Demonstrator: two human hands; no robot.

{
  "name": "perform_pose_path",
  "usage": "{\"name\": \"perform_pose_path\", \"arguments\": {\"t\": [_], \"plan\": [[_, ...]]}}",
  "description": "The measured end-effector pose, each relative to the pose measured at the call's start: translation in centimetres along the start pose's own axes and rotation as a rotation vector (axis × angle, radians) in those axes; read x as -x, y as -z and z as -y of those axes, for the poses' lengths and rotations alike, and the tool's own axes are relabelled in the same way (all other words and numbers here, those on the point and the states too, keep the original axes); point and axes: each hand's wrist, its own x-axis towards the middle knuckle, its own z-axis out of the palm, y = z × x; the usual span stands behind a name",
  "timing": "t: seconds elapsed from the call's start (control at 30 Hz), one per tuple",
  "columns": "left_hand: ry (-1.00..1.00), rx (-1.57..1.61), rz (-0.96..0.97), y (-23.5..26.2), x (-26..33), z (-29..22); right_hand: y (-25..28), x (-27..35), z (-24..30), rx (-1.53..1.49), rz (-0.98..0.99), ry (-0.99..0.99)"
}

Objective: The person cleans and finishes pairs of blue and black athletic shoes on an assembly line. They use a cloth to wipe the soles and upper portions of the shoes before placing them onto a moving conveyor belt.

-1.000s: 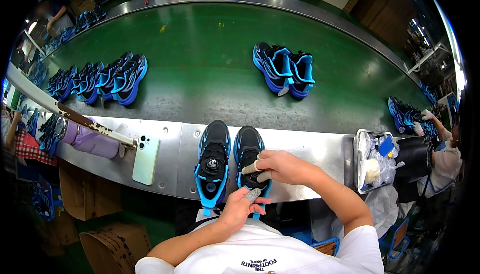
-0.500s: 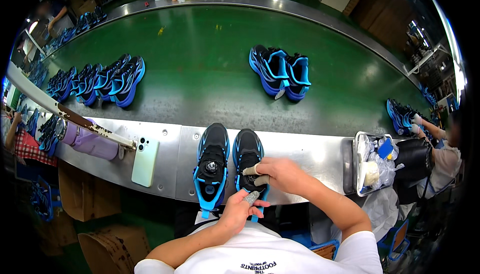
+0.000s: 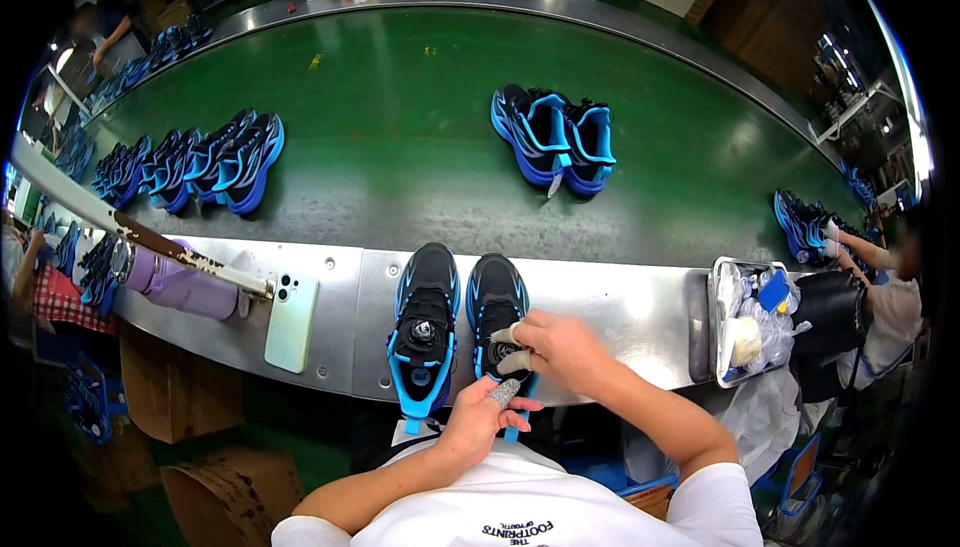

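A black-and-blue sneaker (image 3: 498,292) lies on the metal ledge, toe pointing away from me. My right hand (image 3: 562,349) reaches over it from the right, thumb and forefinger in pale finger covers closed on its tongue, around a dark round part. At the heel end, my left hand (image 3: 478,429) holds the collar. A grey cover wraps one of its digits, and other fingers stretch out to the right; the heel is partly hidden beneath them. Just left stands the matching sneaker (image 3: 430,282), untouched, with a shiny dial (image 3: 424,331) on its tongue.
A pale green phone (image 3: 291,322) and a lilac bottle (image 3: 185,282) lie to the left, by a chipped white rail (image 3: 120,222). On the green conveyor (image 3: 390,127) sit a sneaker pair (image 3: 552,137) and several more at left. A white bin (image 3: 718,322) of plastic bags stands right, near a co-worker.
Both hands stay at the same sneaker. My right thumb and finger have shifted slightly on its tongue, showing more of the round part. The conveyor pair sits slightly farther left and up.
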Motion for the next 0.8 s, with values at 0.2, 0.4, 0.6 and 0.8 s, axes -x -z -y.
{"name": "perform_pose_path", "arguments": {"t": [0.2, 0.4, 0.6, 0.8], "plan": [[0.084, -0.053, 0.002, 0.4, 0.6, -1.6, 1.5, -0.2, -0.2, -0.188, 0.027, 0.056], [0.052, -0.047, -0.039, 0.2, 0.3, -0.7, -0.3, 0.6, -0.1, -0.043, -0.071, 0.008], [0.077, -0.017, -0.03, 0.2, 0.2, -1.1, 1.4, -0.2, -0.6, -0.193, -0.027, 0.114], [0.05, 0.015, -0.026, 0.0, 0.5, -0.6, -2.3, 1.1, -0.1, -0.054, -0.261, -0.041]]}}
